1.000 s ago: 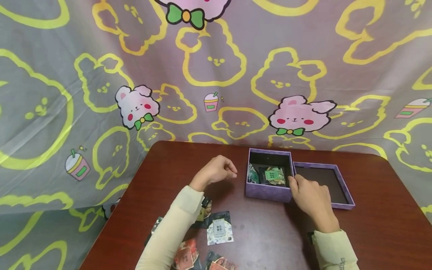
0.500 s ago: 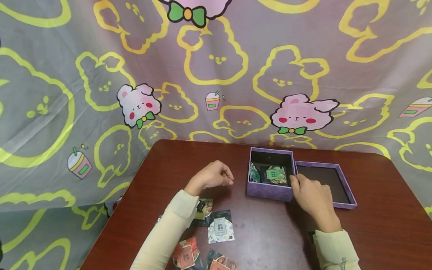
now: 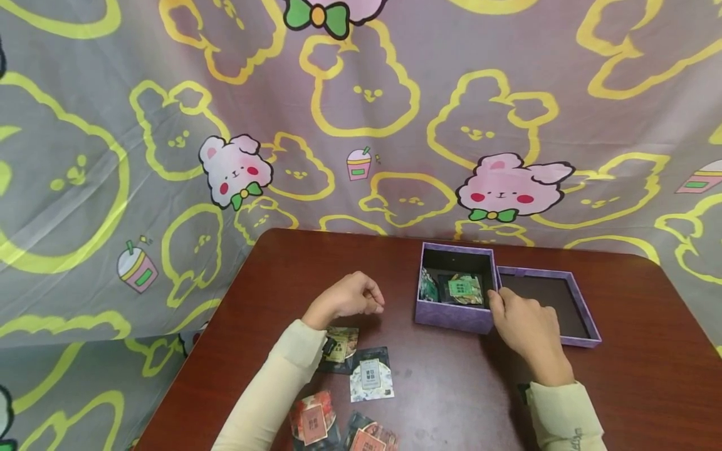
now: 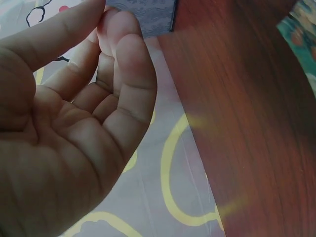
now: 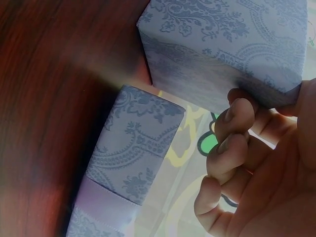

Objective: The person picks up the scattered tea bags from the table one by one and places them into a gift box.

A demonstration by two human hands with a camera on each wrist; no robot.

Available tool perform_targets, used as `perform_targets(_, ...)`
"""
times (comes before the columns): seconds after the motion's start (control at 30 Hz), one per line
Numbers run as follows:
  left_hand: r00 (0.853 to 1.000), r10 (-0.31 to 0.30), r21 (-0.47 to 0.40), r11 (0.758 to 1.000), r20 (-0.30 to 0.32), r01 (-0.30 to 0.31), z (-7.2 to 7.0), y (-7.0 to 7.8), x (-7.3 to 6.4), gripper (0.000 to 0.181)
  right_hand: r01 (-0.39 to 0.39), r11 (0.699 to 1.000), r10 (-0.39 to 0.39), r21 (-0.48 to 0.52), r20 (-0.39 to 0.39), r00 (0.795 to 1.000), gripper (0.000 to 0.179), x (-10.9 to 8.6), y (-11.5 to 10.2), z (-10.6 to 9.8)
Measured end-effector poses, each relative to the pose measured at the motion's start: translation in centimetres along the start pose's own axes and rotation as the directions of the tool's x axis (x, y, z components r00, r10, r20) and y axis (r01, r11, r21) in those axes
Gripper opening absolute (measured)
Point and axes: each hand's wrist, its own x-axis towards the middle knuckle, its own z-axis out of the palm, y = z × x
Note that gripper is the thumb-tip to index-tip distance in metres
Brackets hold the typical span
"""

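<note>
A purple patterned box (image 3: pixel 451 318), without its lid, stands toward the back right of the table. Inside, a green-labelled packet (image 3: pixel 464 288) lies flat, and another green packet (image 3: pixel 429 289) leans on the left wall. My right hand (image 3: pixel 527 326) grips the box's right wall near the front corner; in the right wrist view its index finger (image 5: pixel 239 111) is against the outside. To the left of the box, apart from it, my left hand (image 3: pixel 348 297) hovers with loosely bent fingers. Nothing shows between its thumb and fingertips in the left wrist view.
The purple lid (image 3: pixel 544 300) lies inner side up, right of the box. Near my left forearm lie a yellow-labelled packet (image 3: pixel 341 344), a white packet (image 3: pixel 372 376), a red packet (image 3: pixel 314 423) and an orange-labelled packet (image 3: pixel 369 435). A patterned curtain (image 3: pixel 395 125) hangs behind the table.
My left hand has drawn a little to the left, away from the box, uncovering more of the yellow-labelled packet. The right hand keeps its grip on the box. The head view has shifted slightly.
</note>
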Motion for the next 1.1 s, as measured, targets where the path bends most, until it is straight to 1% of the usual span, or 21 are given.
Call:
perform_targets(0.27,0.999,-0.028,0.021,0.999,0.023,0.028,0.1,-1.3,-0.6,0.01,-0.006,1.0,0.006,0.008,0.004,1.0,0.043,-0.1,-0.1,0.0)
perform_targets(0.5,0.999,-0.038,0.044,0.998,0.017,0.037,0.4,-2.8,-1.0,0.011,-0.006,1.0,0.006,0.009,-0.001,1.0,0.043,-0.2,-0.1,0.0)
perform_targets(0.6,0.999,-0.051,0.035,0.998,0.009,0.051,0.4,-3.3,-1.1,0.01,-0.007,1.0,0.007,0.008,-0.003,1.0,0.042,-0.2,-0.1,0.1)
perform_targets(0.8,0.998,-0.06,0.024,0.998,0.002,0.06,0.5,-3.7,-1.5,0.009,-0.007,1.0,0.007,0.005,-0.005,1.0,0.042,-0.1,-0.2,0.1)
perform_targets(0.93,0.998,-0.061,0.045,0.997,0.008,0.061,0.8,-3.9,-1.8,0.009,-0.008,1.0,0.008,0.006,0.002,1.0,0.04,-0.2,-0.3,0.0)
perform_targets(1.1,0.998,-0.055,0.062,0.997,0.0,0.055,0.9,-4.1,-2.4,0.009,-0.016,1.0,0.016,0.013,0.011,1.0,0.042,-0.4,-0.3,0.0)
